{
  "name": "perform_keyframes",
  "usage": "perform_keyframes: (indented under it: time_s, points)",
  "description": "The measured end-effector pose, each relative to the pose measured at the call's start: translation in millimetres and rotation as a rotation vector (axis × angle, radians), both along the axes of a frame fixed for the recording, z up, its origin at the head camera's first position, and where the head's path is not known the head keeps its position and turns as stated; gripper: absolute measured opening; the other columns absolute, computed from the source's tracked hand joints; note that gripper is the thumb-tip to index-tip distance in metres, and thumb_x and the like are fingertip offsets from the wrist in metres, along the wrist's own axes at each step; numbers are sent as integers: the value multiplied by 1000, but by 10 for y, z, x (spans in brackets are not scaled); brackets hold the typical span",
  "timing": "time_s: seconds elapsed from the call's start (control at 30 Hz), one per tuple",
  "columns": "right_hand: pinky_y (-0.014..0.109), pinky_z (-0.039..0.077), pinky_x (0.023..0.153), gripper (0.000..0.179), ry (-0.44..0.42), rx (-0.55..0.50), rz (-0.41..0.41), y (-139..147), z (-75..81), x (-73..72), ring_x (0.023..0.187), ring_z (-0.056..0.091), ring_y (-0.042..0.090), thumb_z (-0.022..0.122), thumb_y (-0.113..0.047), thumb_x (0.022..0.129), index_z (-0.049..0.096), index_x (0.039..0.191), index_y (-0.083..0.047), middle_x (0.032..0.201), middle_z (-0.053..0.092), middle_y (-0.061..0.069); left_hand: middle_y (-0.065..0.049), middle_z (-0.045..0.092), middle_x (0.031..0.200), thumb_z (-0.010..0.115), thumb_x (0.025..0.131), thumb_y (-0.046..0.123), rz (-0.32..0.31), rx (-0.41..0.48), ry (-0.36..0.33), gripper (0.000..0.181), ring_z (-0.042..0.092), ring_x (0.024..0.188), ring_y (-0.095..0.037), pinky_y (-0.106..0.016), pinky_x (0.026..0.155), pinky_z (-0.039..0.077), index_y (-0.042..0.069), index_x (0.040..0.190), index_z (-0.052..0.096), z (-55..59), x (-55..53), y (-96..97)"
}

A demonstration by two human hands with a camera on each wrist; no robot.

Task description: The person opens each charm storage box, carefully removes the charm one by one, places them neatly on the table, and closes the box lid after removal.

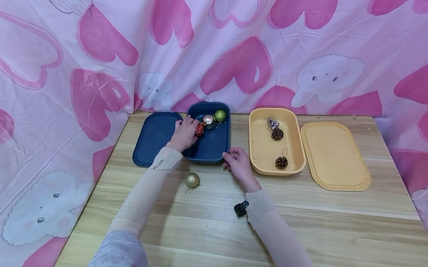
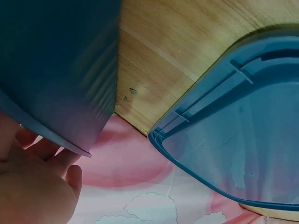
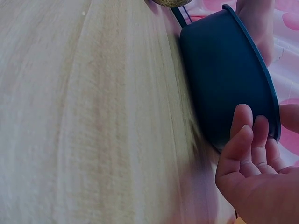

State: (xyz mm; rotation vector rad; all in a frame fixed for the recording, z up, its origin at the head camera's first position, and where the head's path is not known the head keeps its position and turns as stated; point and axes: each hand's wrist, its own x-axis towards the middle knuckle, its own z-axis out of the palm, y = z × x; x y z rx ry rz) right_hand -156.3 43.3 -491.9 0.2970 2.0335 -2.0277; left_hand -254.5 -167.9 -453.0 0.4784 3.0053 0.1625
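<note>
The left hand [image 1: 185,133] reaches over the left side of a dark blue container [image 1: 210,151], its fingers at a red pine cone ornament [image 1: 200,129] inside. In the left wrist view, the fingers [image 2: 44,148] show beyond the container's rim, their tips partly hidden. At the near right corner, the right hand [image 1: 239,166] grips the rim, the thumb over it and the other fingers [image 3: 243,135] along the outer wall. Beside the red pine cone lie a shiny pinkish-silver ball [image 1: 209,120] and a green glitter ball [image 1: 220,116].
A gold ball ornament [image 1: 192,180] lies on the wooden table [image 1: 203,227] in front of the blue container. Left of that container is its blue lid [image 1: 155,137]. A yellow container [image 1: 264,151] to the right holds several pine cones [image 1: 281,162], with a yellow lid [image 1: 335,155] beside it.
</note>
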Motion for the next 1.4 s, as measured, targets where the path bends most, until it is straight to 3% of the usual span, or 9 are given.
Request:
perform_keyframes:
  time_s: [0.2,0.43,0.93,1.2,1.4]
  points:
    - [28,51,65,30,5,-14,0,0,-6,8,67,64,19,62,-17,94,49,116,-1,92,67,15,-19,55,129,75,84,18,-16,2,14,51,41,133,-37,-56,108,29,3,126,51,5,41,-4]
    - [29,51,64,28,6,-11,-2,3,-10,11,71,65,24,63,-17,94,49,115,-3,93,67,17,-17,57,121,75,84,21,-41,-20,8,50,55,116,-35,-55,104,34,2,124,52,-10,102,-10]
    - [29,52,65,27,0,-17,-3,6,-22,4,79,66,34,63,-18,94,49,114,-4,96,67,18,-17,55,124,76,82,16,-55,78,-56,54,52,119,-30,-56,106,29,4,128,52,-4,211,4]
    - [28,51,63,28,16,-11,-2,3,-25,5,72,66,26,63,-17,94,49,114,-3,90,66,11,-17,55,125,75,83,19,-52,106,-76,54,50,121,-33,-58,107,27,6,129,50,-31,225,-5]
    - [27,51,62,29,15,-9,1,1,-14,4,74,66,28,62,-18,94,49,115,-3,89,66,10,-17,54,126,75,83,19,-46,192,-92,54,48,121,-36,-58,108,24,7,129,48,-19,240,-21]
